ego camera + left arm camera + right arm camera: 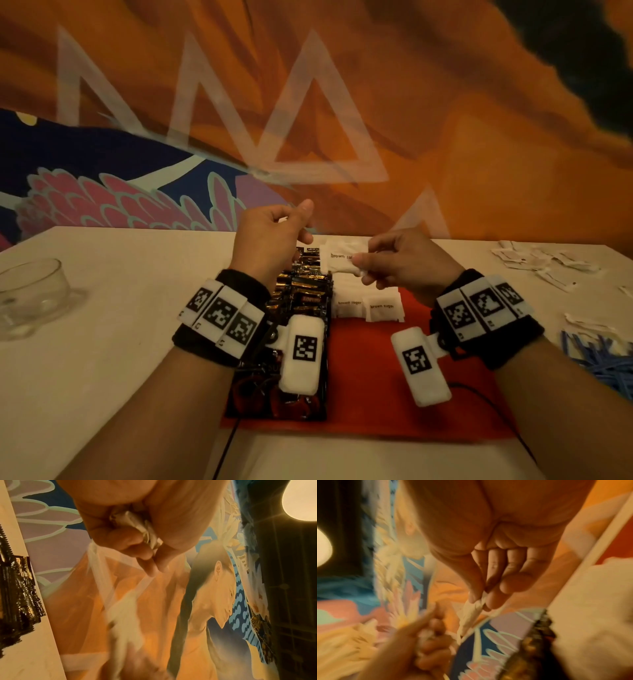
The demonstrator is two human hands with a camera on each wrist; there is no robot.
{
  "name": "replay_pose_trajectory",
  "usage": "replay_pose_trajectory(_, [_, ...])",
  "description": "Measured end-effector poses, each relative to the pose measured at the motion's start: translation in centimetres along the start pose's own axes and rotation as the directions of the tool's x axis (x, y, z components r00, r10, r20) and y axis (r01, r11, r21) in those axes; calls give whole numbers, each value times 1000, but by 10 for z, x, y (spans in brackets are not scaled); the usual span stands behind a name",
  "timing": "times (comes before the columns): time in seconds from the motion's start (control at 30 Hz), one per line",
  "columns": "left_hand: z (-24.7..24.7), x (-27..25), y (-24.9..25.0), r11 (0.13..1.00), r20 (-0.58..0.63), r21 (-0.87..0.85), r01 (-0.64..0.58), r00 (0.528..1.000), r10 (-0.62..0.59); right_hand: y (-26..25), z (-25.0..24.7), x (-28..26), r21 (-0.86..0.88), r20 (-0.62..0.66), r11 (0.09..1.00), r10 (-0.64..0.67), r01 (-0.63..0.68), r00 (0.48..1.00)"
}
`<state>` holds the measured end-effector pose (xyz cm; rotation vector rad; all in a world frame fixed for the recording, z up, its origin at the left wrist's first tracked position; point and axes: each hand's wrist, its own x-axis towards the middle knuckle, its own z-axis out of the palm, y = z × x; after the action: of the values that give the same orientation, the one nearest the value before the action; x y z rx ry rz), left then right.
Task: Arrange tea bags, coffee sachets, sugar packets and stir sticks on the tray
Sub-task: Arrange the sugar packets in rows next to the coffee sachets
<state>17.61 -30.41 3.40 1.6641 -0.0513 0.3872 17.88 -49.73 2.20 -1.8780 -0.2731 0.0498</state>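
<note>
right hand (399,262) pinches a sugar packet (344,262) over the red tray (376,383), likely to extend the row; left hand (270,236) clutches spare packets.

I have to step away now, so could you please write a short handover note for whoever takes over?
Right hand: pinches a brown sugar packet above the red tray.
Left hand: grips crumpled white packets.
Done: coffee sachets lined along the tray's left side; sugar packets started beside them.
Left: white packets and blue stir sticks lie on the table to the right, off the tray.
</note>
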Motion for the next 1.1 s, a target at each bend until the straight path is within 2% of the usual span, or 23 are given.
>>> replay_pose_trajectory(0.17, [-6,0,6,997,5,-75,16,1000,-16,27,-6,1,-183,34,943,288,-277,957])
replay_pose_trajectory(0.27, [-7,-1,8,996,11,-84,13,1000,-12,32,-5,0,-370,27,871,358,-323,933])
replay_pose_trajectory(0.43, [-9,-2,9,996,21,-83,9,1000,-7,35,5,5,-444,30,828,395,-342,918])
replay_pose_trajectory(0.53, [-9,-1,9,996,20,-89,8,1000,-7,37,12,11,-561,2,766,380,-313,925])
replay_pose_trajectory(0.73, [-11,-1,11,996,16,-89,9,1000,-8,37,23,17,-797,-48,545,372,-260,927])
replay_pose_trajectory(0.83, [-12,-1,11,996,16,-89,9,1000,-7,31,23,13,-858,-49,475,303,-196,952])
replay_pose_trajectory(0.97, [-11,-1,11,996,19,-85,8,1000,-6,25,27,13,-809,34,587,100,-31,994])
replay_pose_trajectory(1.03, [-11,-2,11,997,20,-79,12,1000,-10,25,31,14,-805,119,591,83,47,989])
replay_pose_trajectory(1.1, [-11,-2,11,997,24,-75,15,1000,-13,26,35,14,-817,158,572,113,65,981])
